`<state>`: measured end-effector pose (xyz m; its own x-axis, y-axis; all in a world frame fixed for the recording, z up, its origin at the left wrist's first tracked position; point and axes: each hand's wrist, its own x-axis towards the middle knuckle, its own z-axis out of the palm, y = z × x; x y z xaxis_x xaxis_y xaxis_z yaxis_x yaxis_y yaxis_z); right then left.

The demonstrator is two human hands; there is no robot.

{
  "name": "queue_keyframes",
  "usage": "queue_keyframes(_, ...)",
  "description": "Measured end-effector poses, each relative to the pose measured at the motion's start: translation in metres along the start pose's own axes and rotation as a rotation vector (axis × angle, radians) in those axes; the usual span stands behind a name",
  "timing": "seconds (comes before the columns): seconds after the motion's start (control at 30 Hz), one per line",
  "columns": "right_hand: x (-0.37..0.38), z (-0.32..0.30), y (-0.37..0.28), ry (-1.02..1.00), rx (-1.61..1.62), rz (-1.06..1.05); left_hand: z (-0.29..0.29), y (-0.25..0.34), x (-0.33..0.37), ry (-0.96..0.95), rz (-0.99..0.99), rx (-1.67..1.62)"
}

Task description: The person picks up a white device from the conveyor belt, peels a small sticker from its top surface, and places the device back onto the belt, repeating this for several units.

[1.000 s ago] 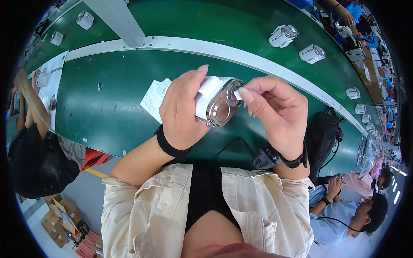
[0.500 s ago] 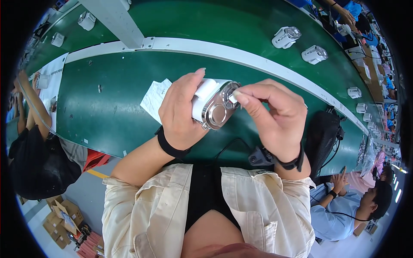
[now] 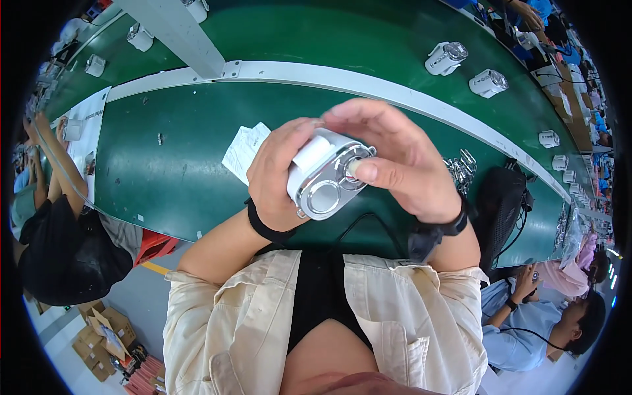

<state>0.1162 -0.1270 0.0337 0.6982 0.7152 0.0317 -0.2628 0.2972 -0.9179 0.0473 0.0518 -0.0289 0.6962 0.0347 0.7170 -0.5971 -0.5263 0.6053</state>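
Note:
A white device [image 3: 315,172] with a clear, chrome-trimmed end face and two round parts is tilted above the green table. My left hand [image 3: 273,168] is closed round its left side. My right hand [image 3: 405,164] curves over its far side, the thumb pressing on the upper right round part of the end face. Whether a small white piece lies under that thumb is hidden. Small wire loops stick out at the device's lower left and right corners. A crumpled white sheet [image 3: 243,153] lies beside my left hand.
Shiny metal wire clips [image 3: 463,170] are piled right of my right hand, near a black mesh bag [image 3: 503,197]. A white rail [image 3: 329,72] crosses beyond my hands; similar white devices [image 3: 446,58] stand past it. Co-workers sit at left and right [image 3: 526,322].
My right hand has gone from pinching a small white piece at the end face to pressing there with its thumb, fingers over the far side. The device has come slightly nearer and turned.

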Motion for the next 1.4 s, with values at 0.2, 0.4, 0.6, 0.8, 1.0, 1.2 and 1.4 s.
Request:
queue_keyframes(0.2, 0.009, -0.015, 0.008, -0.273, 0.094, 0.088, -0.001, -0.001, 0.006, -0.013, 0.109, 0.114)
queue_keyframes(0.4, 0.007, -0.004, 0.009, -0.154, 0.180, 0.110, 0.000, 0.004, 0.004, 0.009, -0.055, 0.143)
queue_keyframes(0.6, 0.005, 0.003, 0.019, -0.071, 0.212, 0.107, 0.003, 0.002, 0.004, 0.082, -0.024, 0.164)
queue_keyframes(0.8, 0.012, -0.010, 0.019, -0.279, 0.066, -0.032, -0.001, -0.001, 0.009, 0.049, 0.172, 0.249)
queue_keyframes(1.0, 0.008, 0.007, 0.022, -0.129, -0.013, -0.070, 0.000, -0.009, 0.007, 0.064, 0.086, 0.151)
queue_keyframes(1.2, 0.010, 0.011, 0.027, -0.123, -0.034, -0.164, 0.004, -0.011, 0.003, 0.132, 0.057, 0.089)
queue_keyframes(1.4, 0.009, -0.002, 0.029, -0.220, 0.108, -0.122, 0.003, -0.006, 0.006, 0.080, 0.122, 0.190)
